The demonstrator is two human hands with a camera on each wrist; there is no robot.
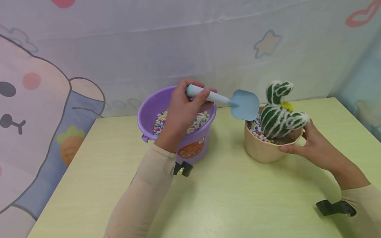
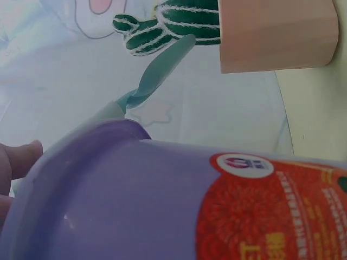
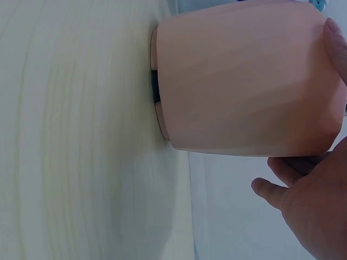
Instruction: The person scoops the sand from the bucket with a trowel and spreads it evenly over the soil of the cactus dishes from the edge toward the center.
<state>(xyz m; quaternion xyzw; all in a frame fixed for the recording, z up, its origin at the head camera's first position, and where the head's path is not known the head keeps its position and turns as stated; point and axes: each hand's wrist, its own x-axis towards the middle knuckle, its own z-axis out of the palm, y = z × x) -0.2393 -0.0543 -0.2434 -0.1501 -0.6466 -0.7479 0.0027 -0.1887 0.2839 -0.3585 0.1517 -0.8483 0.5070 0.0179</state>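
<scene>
My left hand (image 1: 183, 110) grips the handle of a pale blue toy shovel (image 1: 244, 105) above a purple bucket (image 1: 150, 114). Small multicoloured pebbles (image 1: 203, 121) fill part of the bucket. The shovel's blade reaches right, to the near side of a peach flowerpot (image 1: 263, 151). In this pot stands a green knitted cactus (image 1: 272, 122) with white stripes and a yellow flower; pebbles (image 1: 256, 129) lie on its left, brown soil on the right. My right hand (image 1: 318, 150) holds the pot's right side, thumb on the near wall and fingers behind, as the right wrist view also shows.
Bucket and pot stand apart on a pale wooden table (image 1: 220, 195), the bucket left and the pot right. Close behind them hangs a printed cloth (image 1: 190, 43) with a cartoon bear at the left. The table's right edge lies beyond my right hand.
</scene>
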